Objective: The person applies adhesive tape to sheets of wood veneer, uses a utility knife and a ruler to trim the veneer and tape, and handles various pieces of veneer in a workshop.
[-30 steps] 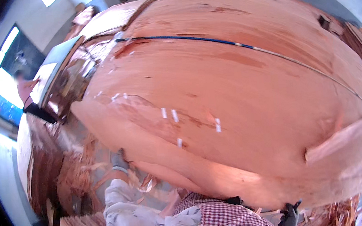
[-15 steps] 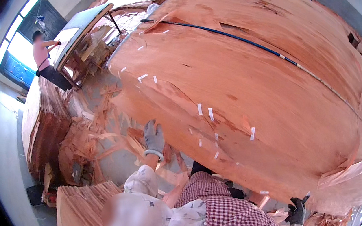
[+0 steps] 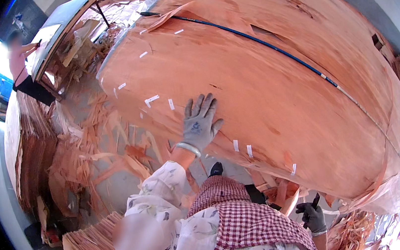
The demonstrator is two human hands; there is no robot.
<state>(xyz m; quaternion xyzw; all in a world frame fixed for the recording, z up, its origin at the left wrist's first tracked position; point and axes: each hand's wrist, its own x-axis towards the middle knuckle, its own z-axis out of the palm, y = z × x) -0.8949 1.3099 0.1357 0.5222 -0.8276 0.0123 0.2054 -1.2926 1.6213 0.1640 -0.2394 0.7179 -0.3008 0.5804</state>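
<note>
My left hand (image 3: 200, 126), in a grey work glove, lies flat with fingers spread on a large reddish-brown wood veneer sheet (image 3: 252, 103), near the sheet's close edge. Short white tape strips (image 3: 152, 100) are stuck on the sheet to either side of that hand. Off the sheet's near right edge, my right hand (image 3: 313, 218) in a darker glove has its fingers partly curled. A dark pointed shape rises from it and a pale strip shows beside it; I cannot make out what it holds. Across the sheet lies a long, thin blue-and-white pole (image 3: 270, 45).
Torn veneer scraps (image 3: 98, 147) litter the floor at left. Veneer stacks (image 3: 33, 145) stand at the far left, with another (image 3: 93, 248) near my left side. A person (image 3: 22, 62) works at a table (image 3: 66, 29) in the back left. More scraps (image 3: 353, 231) lie at lower right.
My left hand has moved right and up from beside the sheet's edge onto its surface. My right hand has drawn back off the sheet's corner. The view has shifted.
</note>
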